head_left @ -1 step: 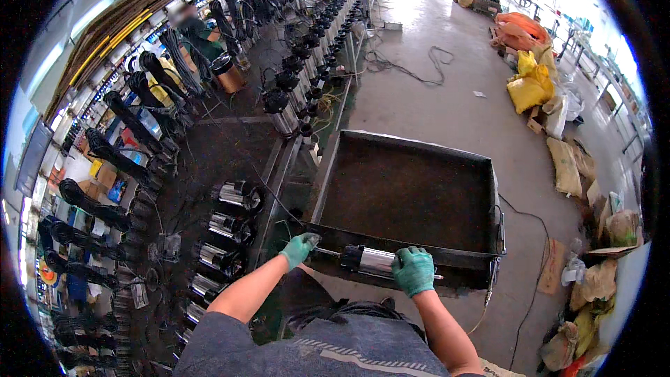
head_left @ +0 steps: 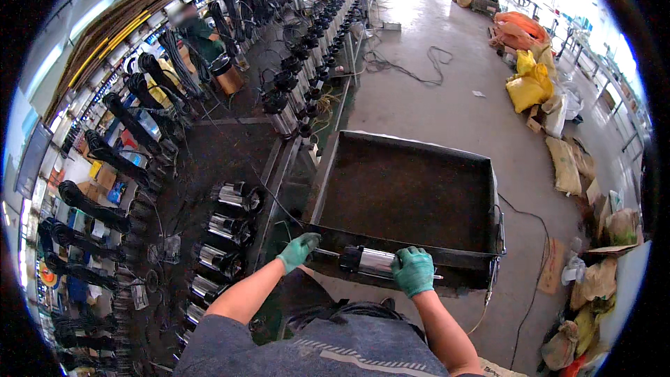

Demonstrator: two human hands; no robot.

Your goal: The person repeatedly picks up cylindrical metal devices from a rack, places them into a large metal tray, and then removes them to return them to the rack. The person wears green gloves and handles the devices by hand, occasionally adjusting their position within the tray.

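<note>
A silver cylindrical motor (head_left: 377, 262) with a black left end lies sideways along the near side of a dark metal tray (head_left: 492, 199). My gloved right hand (head_left: 414, 271) is closed over the motor's right end, where a thin shaft tip sticks out past the fingers. A slim metal rod (head_left: 326, 253) runs from the black end toward my left hand. That left hand (head_left: 299, 251), in a green glove, is closed round the rod's outer end; whatever sits inside the fist is hidden.
Several similar motors (head_left: 225, 226) lie in a row on the dark bench at left, beside bundled black cables (head_left: 115, 157). Upright motors (head_left: 283, 115) line a long rack ahead. A loose cable (head_left: 541, 244) crosses the floor at right, near sacks (head_left: 564, 166). Another person (head_left: 206, 38) is at far left.
</note>
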